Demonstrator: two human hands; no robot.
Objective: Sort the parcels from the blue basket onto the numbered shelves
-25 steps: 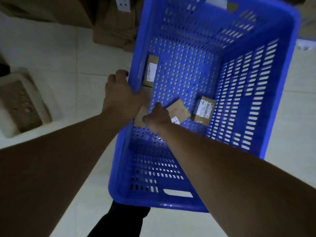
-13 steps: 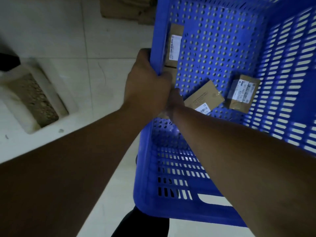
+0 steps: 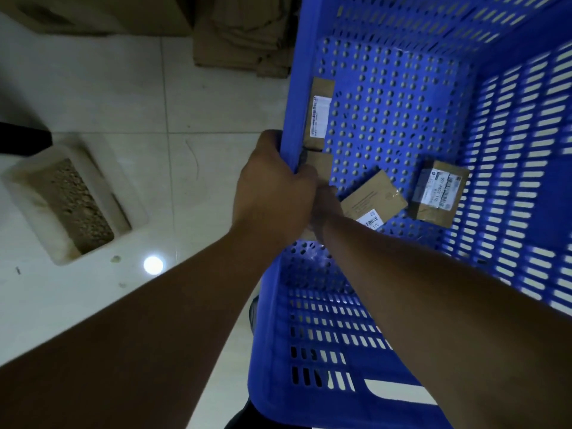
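Left hand (image 3: 272,187): curled over the left rim of the blue basket (image 3: 297,88), gripping it, knuckles toward the camera.
Right hand (image 3: 325,203): down inside the basket, pressed just beside and partly behind the left hand; its fingers were hidden, so I could not tell whether they had closed on anything.
Nearest thing: a plain parcel (image 3: 322,164) lay on the basket floor against the left wall, directly ahead of the right hand and partly covered by both hands. Contact could not be confirmed.
Axis: only part of it showed; it seemed to run along the wall, away from the person.
Same wall, farther on: a labelled parcel (image 3: 320,119), also lengthwise along the wall, end to end with the plain one.
Right of the wrist: a slanted parcel (image 3: 373,195), long axis diagonal, barcode corner nearest the forearm.
Well apart: a fourth parcel (image 3: 439,193) near the right wall.
Judgement: the right hand was nearer and looked set for the pick, while the left steadied the basket.
Outside: tiled floor (image 3: 201,97), white tray (image 3: 28,193), flattened cardboard (image 3: 241,32).
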